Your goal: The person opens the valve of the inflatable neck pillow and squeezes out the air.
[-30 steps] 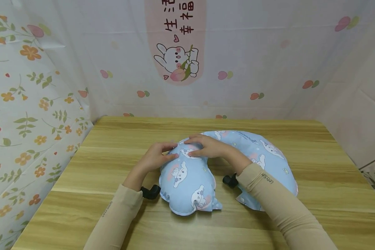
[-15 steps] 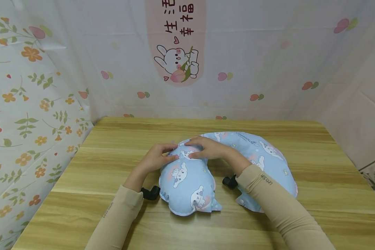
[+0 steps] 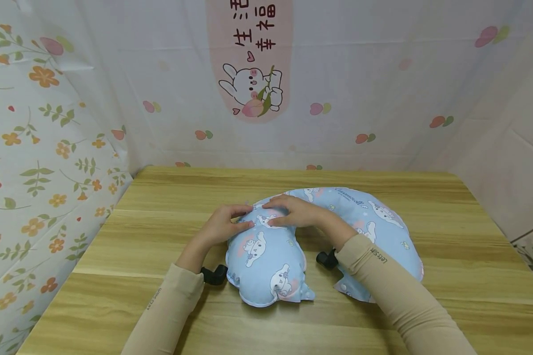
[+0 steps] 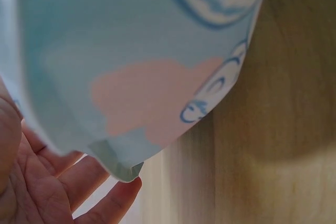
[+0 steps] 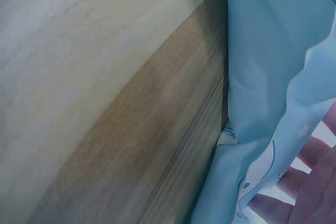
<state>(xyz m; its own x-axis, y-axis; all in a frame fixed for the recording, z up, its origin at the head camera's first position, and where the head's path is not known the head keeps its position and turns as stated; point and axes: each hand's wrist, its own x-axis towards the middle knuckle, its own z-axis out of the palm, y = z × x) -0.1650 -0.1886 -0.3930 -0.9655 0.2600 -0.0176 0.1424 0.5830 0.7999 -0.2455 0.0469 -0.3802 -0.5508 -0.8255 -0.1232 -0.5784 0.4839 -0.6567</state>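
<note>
On the yellow-brown wood-grain table (image 3: 186, 197): one light-blue, U-shaped, padded fabric pillow (image 3: 351, 207) printed with white long-eared characters; its bend lies toward the back and its two ends toward the wearer; part of the bend is covered by the right hand and forearm.
Since the earlier frames: hardly anything differs; both hands keep the same places on the pillow, and the pillow lies as it did a second ago; the whole scene sits only slightly lower in the head view than it did then.
Hands: two, both on the upper part of the pillow's left end (image 3: 266, 261), their fingertips close to each other.
Left hand (image 3: 224, 224): thumb and fingers moderately parted, holding the pillow's outer left edge; the thumb lies on the printed face, and the left wrist view shows other fingers behind the fabric.
Right hand (image 3: 299, 211): holds the same end from its other side, thumb on the printed face and a finger along the top edge, with a gap between them; the remaining fingers reach to the fabric's edge in the right wrist view.
Pillow ends: two, well apart; the right end (image 3: 355, 291) lies partly under the right forearm.
Sleeves: two, beige with dark lettering; left sleeve (image 3: 162, 310), right sleeve (image 3: 404, 296).
Black wrist devices: two; left device (image 3: 215, 275), right device (image 3: 326, 257).
Backdrop: one white printed cloth (image 3: 360, 88) with one cartoon rabbit (image 3: 250, 86).
</note>
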